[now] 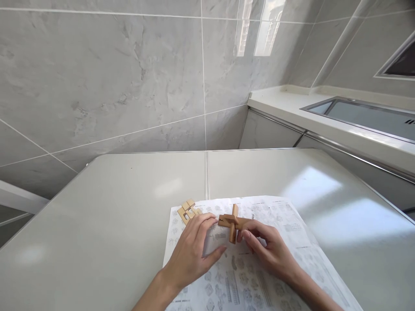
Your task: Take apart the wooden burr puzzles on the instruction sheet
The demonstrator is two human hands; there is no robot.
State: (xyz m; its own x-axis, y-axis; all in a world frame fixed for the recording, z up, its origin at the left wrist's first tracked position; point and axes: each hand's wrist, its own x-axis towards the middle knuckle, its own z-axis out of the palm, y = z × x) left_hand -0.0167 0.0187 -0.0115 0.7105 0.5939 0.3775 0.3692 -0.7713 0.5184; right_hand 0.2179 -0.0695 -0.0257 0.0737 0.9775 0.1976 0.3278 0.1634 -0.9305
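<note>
Right hand (269, 250) pinches my crossed wooden puzzle pieces (233, 223) low mid-frame, above the instruction sheet (292, 229) on the desk (113, 216). Left hand (194, 250), loosely spread, touches their left end. I judge assembly half-done: notched blocks (188, 210) lie unjoined just left.

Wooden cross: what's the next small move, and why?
Probably: left hand lifts the loose notched piece lying just beyond its knuckles. The right hand already pinches the cross above the sheet, the left is open with nothing gripped, and that piece sits unjoined on the sheet's corner.
</note>
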